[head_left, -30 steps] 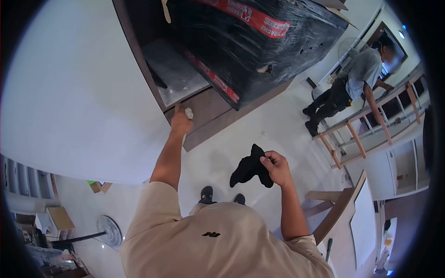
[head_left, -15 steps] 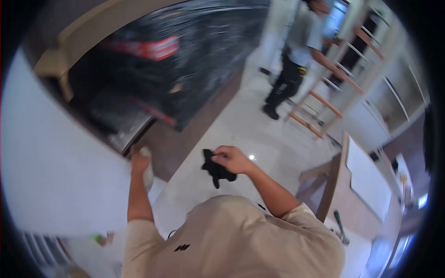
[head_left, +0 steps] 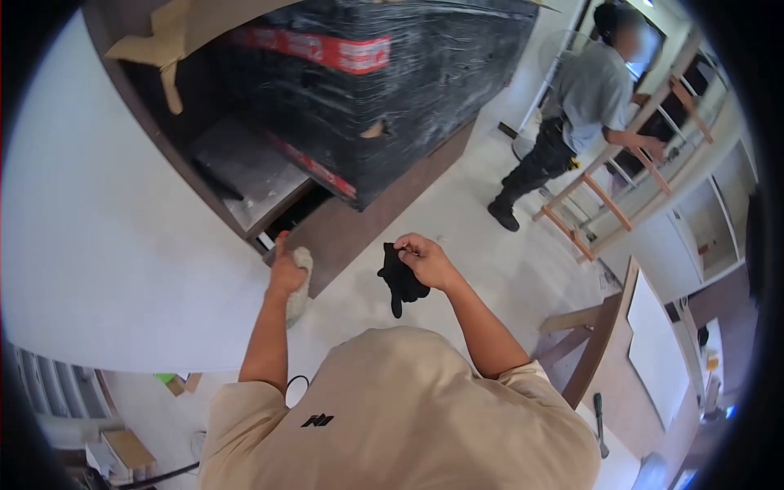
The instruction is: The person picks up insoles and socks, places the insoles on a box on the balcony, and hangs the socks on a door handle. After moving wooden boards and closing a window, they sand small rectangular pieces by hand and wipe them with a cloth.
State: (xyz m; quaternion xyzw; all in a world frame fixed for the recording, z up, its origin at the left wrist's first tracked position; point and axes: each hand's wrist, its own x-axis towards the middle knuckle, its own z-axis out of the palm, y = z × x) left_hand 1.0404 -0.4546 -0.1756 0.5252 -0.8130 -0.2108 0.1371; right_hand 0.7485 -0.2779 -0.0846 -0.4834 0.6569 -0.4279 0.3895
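Left hand (head_left: 286, 273): closed around a white rag (head_left: 300, 282), pressed at the edge of the brown panel (head_left: 359, 224).
Right hand (head_left: 426, 261): pinching a black cloth (head_left: 400, 282), which hangs just below its fingers.
Above both hands: black wrapped box (head_left: 384, 90).
Far right of them: another person (head_left: 572, 122) at a wooden ladder (head_left: 604, 196).

The person wears a light tan T-shirt (head_left: 392, 416) with short sleeves; a small black logo (head_left: 317, 420) sits on it; both arms are bare.
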